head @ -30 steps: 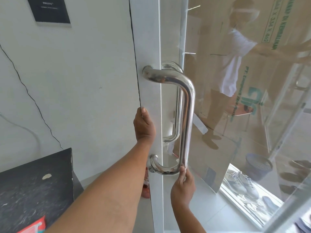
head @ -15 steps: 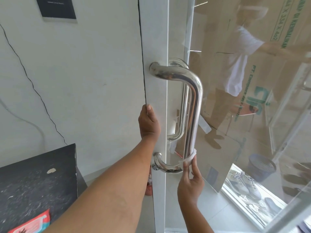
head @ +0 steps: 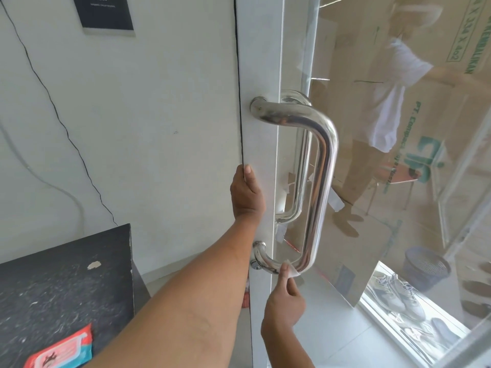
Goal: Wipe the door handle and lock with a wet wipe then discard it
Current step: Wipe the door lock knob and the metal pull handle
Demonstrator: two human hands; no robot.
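1. Polished steel forms the door handle (head: 322, 166), a D-shaped pull bar fixed to the white door frame (head: 261, 75) of a glass door (head: 385, 128), seen from the head camera.
2. The left hand (head: 247, 193) grips the edge of the door frame between the handle's two mounts, thumb on the front face and the other fingers wrapped round the edge out of sight.
3. The right hand (head: 285, 301) reaches up from below and pinches a small folded wet wipe (head: 292, 269) between thumb and fingers, pressing it against the lower bend of the handle.
4. The wipe is white and mostly hidden by the fingertips, so its full shape is hard to make out.
5. A small round lock (head: 255, 265) sits on the frame just beneath the handle's lower mount, left of the wipe and not touched by it.
6. A second, matching handle (head: 299, 160) shows through the glass on the door's far side.
7. At lower left a dark speckled surface (head: 63, 274) carries a red and blue pack of wipes (head: 62, 353), cut off by the picture's edge.
8. A dark plaque (head: 106, 13) hangs on the cracked white wall (head: 146, 115) at upper left.
9. Through the glass, a blue basket (head: 426, 266) stands on the floor, with pale shoes (head: 393, 290) near it.
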